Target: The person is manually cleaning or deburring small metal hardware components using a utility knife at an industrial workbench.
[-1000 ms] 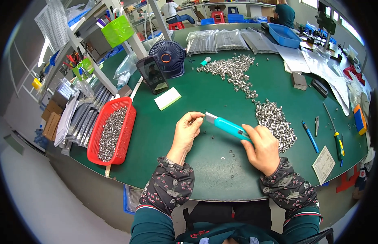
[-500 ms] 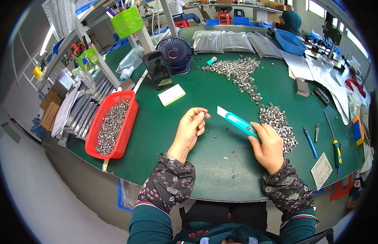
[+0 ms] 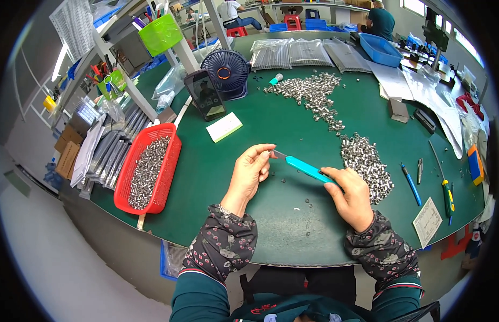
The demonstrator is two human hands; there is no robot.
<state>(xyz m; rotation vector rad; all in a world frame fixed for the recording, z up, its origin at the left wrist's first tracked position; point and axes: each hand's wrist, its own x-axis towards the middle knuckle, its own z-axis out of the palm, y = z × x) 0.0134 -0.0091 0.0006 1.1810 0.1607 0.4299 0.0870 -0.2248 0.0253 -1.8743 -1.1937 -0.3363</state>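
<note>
Above the green surface (image 3: 292, 123), the right hand (image 3: 350, 196) clenches a teal utility knife (image 3: 306, 169) — the left hand (image 3: 252, 170) pinches something small at its blade tip; trimming step, next calls for a steady stroke.

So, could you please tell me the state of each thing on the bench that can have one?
Utility knife: blade extended, held in right hand.
Left hand: fingers pinched at the blade tip.
Red basket: partly filled with small metal parts.
Fan: upright; cannot tell if running.
Phone: propped up, screen dark.
Blue bin: contents not visible.
Screwdriver: lying flat, unused.
</note>
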